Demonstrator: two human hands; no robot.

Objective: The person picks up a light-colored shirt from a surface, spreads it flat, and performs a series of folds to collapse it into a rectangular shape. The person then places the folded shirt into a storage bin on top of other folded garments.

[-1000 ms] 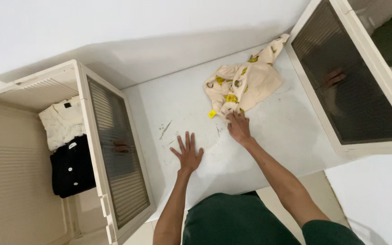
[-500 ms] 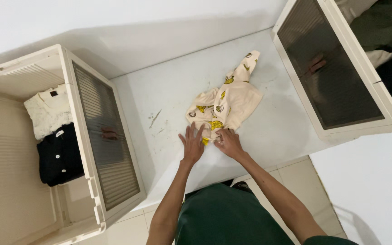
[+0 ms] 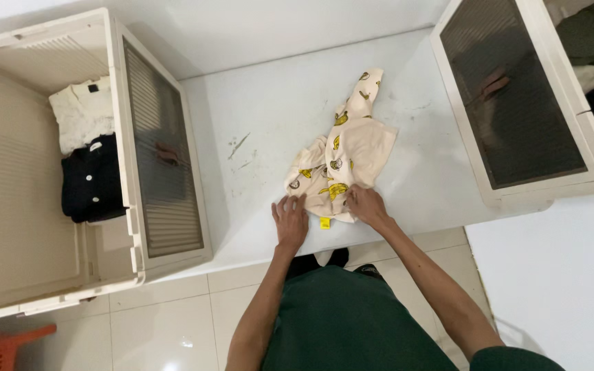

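- Fingers of the left hand [image 3: 290, 221] lie flat and spread a little, pressing down on the near left edge of one small cream garment [image 3: 342, 165]. They do not pinch it.
- Fingers of the right hand [image 3: 366, 204] curl down onto the near edge of the same garment. They seem to nip the cloth, but I cannot tell for sure.
- Two hands are at work, and both touch the cloth, close to each other.
- One garment lies crumpled on the white table [image 3: 276, 110], near the front edge and about in the middle. It has many little yellow banana pictures on it. One part sticks out toward the far side.
- One small yellow tag [image 3: 325, 222] peeks out between the two hands.
- A few dark scratch marks [image 3: 238, 145] are on the table, left of the garment.
- Two big cream boxes stand on the table, one on each side, well apart from the garment.
- The left box [image 3: 36, 158] is open on top. It holds two folded clothes: one white [image 3: 80, 110] and one black [image 3: 94, 180], touching each other.
- The right box [image 3: 524, 103] has a dark panel on its side. Dark and pale cloth shows inside, but I cannot count it.
- One orange thing [image 3: 1, 343] sits on the tiled floor [image 3: 166, 323], at the bottom left corner.
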